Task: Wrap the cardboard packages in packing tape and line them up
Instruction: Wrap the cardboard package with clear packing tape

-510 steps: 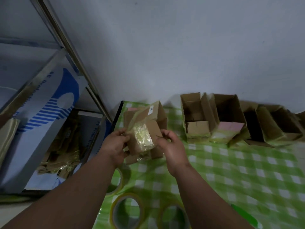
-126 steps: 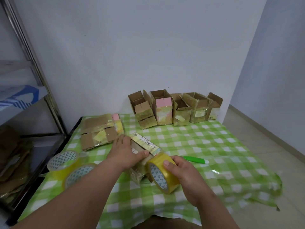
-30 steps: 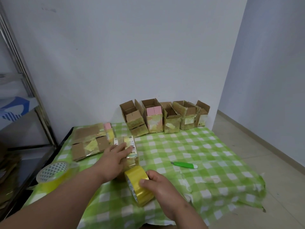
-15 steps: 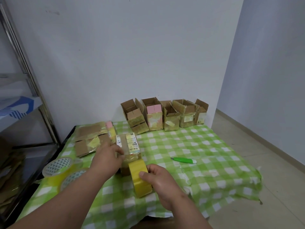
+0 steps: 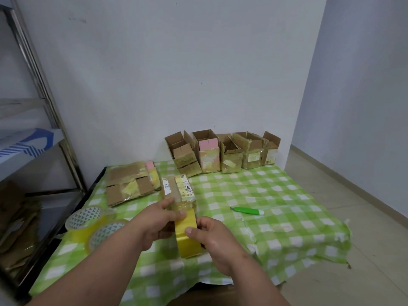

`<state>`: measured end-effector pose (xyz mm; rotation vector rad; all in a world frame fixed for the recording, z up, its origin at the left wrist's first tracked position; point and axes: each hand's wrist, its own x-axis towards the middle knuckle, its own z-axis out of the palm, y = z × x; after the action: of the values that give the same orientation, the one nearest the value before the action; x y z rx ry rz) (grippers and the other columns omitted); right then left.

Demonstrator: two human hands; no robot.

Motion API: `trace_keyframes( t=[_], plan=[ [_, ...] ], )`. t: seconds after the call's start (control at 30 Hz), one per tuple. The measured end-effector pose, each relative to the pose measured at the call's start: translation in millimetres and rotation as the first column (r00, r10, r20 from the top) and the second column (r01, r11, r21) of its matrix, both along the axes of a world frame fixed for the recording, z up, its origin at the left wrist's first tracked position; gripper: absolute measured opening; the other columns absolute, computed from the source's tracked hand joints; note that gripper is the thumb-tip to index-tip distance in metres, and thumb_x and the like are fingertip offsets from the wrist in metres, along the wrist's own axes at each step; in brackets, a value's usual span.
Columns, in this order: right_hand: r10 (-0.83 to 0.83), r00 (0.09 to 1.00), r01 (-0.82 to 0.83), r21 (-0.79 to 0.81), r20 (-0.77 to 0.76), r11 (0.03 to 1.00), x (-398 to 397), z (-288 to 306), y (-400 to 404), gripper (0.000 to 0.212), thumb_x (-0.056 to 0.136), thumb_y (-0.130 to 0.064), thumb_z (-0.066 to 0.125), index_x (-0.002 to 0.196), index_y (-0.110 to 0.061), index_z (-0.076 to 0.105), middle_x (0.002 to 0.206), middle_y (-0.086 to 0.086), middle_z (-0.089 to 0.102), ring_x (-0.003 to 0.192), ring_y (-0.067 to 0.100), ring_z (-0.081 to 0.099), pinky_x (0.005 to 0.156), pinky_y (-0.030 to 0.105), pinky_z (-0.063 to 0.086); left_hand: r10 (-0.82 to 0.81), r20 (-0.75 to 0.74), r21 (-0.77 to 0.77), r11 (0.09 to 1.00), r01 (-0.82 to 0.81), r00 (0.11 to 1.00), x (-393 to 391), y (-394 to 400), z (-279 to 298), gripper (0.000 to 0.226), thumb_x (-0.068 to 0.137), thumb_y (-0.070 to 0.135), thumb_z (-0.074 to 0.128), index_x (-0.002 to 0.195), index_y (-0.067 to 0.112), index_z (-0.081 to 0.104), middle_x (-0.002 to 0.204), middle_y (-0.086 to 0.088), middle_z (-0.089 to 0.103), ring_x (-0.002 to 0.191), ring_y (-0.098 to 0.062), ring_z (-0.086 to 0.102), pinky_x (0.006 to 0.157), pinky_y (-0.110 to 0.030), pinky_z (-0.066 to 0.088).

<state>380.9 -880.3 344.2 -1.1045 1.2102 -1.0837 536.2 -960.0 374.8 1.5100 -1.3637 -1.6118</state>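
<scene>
My left hand steadies the labelled brown cardboard package on the green checked tablecloth; its long axis runs away from me. My right hand clasps the yellow packing-tape roll at the package's near end, directly in line.

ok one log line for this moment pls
step: taping box | left hand: holds box | right hand: grips tape roll | cutter: on table, untouched

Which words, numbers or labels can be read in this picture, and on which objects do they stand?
No text reads clearly.
White and yellow labels on the brown cardboard package under the left hand: printed, too blurred.
Pale stickers on the row of open cardboard boxes by the wall: too small.
Blue and white carton on the metal shelf: only a graphic shows.
</scene>
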Motion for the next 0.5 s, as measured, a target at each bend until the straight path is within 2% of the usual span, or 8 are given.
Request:
trace_keyframes(
  t=[0.07, 0.17, 0.23, 0.33, 0.37, 0.43, 0.5],
  plan=[
    [0.013, 1.0, -0.013, -0.005, -0.001, 1.0, -4, 0, 1, 0.007, 0.091, -0.017, 0.068, 0.096, -0.016, 0.073, 0.087, -0.002, 0.073, 0.08, 0.011, 0.069, 0.071, 0.021, 0.051, 0.032, -0.027, 0.005, 0.999, -0.032, 0.999, -4, -1, 0, 0.071, 0.08, 0.009, 0.078, 0.142, 0.027, 0.048, 0.091, -0.004, 0.077, 0.085, -0.027, 0.072, 0.083, -0.043, 0.059],
    [0.062, 0.998, -0.062, -0.003, 0.013, 0.998, -11, 2, 1, 0.005, 0.088, -0.017, 0.07, 0.088, -0.018, 0.074, 0.082, -0.002, 0.072, 0.077, 0.012, 0.067, 0.071, 0.023, 0.052, 0.042, -0.086, 0.043, 0.998, -0.038, 0.995, -9, 0, 2, 0.071, 0.082, 0.002, 0.073, 0.143, 0.027, 0.046, 0.086, -0.004, 0.077, 0.078, -0.027, 0.074, 0.067, -0.037, 0.059],
    [0.074, 0.997, -0.074, 0.014, 0.004, 0.997, -16, 3, -2, 0.006, 0.08, -0.023, 0.07, 0.08, -0.019, 0.074, 0.08, 0.0, 0.071, 0.077, 0.015, 0.065, 0.074, 0.027, 0.05, 0.039, -0.126, 0.076, 0.997, -0.03, 0.991, -10, 1, 4, 0.068, 0.085, 0.0, 0.069, 0.142, 0.028, 0.045, 0.088, -0.006, 0.077, 0.074, -0.025, 0.074, 0.059, -0.033, 0.057],
    [-0.092, 0.995, 0.094, 0.071, -0.029, 0.993, -25, -1, -12, 0.016, 0.082, -0.021, 0.062, 0.08, -0.014, 0.076, 0.083, 0.006, 0.073, 0.076, 0.019, 0.067, 0.076, 0.032, 0.051, 0.04, -0.135, 0.083, 0.996, -0.029, 0.99, -9, -1, 4, 0.064, 0.086, -0.001, 0.066, 0.141, 0.027, 0.048, 0.088, -0.006, 0.077, 0.069, -0.023, 0.073, 0.055, -0.031, 0.056],
    [-0.185, 0.98, 0.19, 0.075, -0.073, 0.979, -30, -3, -16, 0.016, 0.085, -0.018, 0.06, 0.081, -0.014, 0.075, 0.083, 0.005, 0.073, 0.075, 0.017, 0.068, 0.073, 0.029, 0.053, 0.042, -0.135, 0.084, 0.996, -0.031, 0.99, -8, -2, 3, 0.064, 0.086, -0.002, 0.066, 0.141, 0.026, 0.048, 0.088, -0.006, 0.077, 0.069, -0.023, 0.073, 0.055, -0.031, 0.056],
    [-0.328, 0.901, 0.346, 0.014, -0.283, 0.938, -40, -8, -23, 0.015, 0.09, -0.02, 0.057, 0.083, -0.018, 0.07, 0.085, -0.001, 0.07, 0.078, 0.014, 0.066, 0.07, 0.028, 0.052, 0.039, -0.137, 0.086, 0.996, -0.028, 0.99, -7, -3, 3, 0.066, 0.086, -0.002, 0.066, 0.142, 0.027, 0.047, 0.088, -0.005, 0.077, 0.067, -0.022, 0.072, 0.054, -0.03, 0.055],
    [-0.362, 0.735, 0.384, -0.088, -0.573, 0.919, -51, -14, -32, 0.014, 0.092, -0.023, 0.053, 0.089, -0.025, 0.066, 0.096, -0.006, 0.067, 0.086, 0.013, 0.063, 0.077, 0.032, 0.052, 0.026, -0.132, 0.088, 0.996, -0.015, 0.991, -8, -2, 3, 0.071, 0.085, -0.002, 0.067, 0.144, 0.03, 0.043, 0.088, -0.004, 0.077, 0.065, -0.02, 0.072, 0.052, -0.028, 0.054]
  ],
)
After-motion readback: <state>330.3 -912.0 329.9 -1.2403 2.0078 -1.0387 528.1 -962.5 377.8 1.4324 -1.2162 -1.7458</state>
